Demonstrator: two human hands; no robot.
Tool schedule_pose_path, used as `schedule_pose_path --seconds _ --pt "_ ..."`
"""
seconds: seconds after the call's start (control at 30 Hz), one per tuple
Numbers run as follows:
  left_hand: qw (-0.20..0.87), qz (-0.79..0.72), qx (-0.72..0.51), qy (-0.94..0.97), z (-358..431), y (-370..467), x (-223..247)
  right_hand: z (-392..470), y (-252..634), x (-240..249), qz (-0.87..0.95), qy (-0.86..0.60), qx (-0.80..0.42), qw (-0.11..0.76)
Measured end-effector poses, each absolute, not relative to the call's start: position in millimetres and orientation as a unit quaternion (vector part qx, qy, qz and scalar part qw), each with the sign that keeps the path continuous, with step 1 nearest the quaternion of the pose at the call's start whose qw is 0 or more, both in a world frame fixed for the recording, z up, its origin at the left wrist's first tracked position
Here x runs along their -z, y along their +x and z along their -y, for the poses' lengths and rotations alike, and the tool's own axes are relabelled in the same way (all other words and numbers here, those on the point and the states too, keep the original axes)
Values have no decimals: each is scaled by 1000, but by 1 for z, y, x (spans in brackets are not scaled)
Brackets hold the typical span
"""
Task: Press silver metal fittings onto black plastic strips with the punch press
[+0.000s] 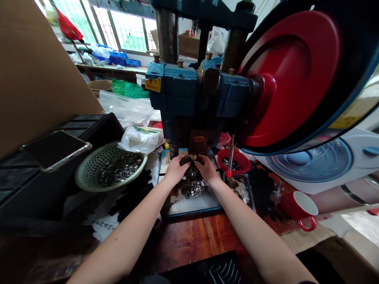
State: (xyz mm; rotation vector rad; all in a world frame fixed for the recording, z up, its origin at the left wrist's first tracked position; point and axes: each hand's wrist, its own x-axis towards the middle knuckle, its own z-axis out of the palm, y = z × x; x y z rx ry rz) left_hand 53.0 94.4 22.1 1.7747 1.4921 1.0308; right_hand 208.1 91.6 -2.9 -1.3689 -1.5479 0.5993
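Note:
Under the ram of a blue press [179, 88], both hands reach in at the middle. My left hand [177, 169] has its fingers closed at a dark strap-like piece by the die, and my right hand [206, 168] pinches at the other side of the same spot. What lies between the fingertips is too small and dark to make out. Just below the hands, a pile of small shiny metal parts [198, 188] lies on the press's metal bed [192, 204]. A few flat metal pieces [177, 196] rest left of the pile.
A pale green colander [81, 173] of small metal parts stands left, near a phone [56, 150]. Right are a red bowl [245, 163], a clear tray [251, 201], a red mug [296, 205] and a fan [310, 159]. The red flywheel [296, 79] overhangs the right side.

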Motion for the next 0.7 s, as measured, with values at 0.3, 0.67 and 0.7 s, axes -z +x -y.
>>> schedule_pose_path --seconds 0.3,0.67,0.7 --pt "112 -544 -296 777 0 -18 -16 6 249 -3 688 -568 -216 397" --pt "17 -457 -237 857 51 -29 36 48 253 18 794 -564 -13 226" --pt "21 -452 -248 857 51 -29 37 49 252 18 797 -562 -4 221"
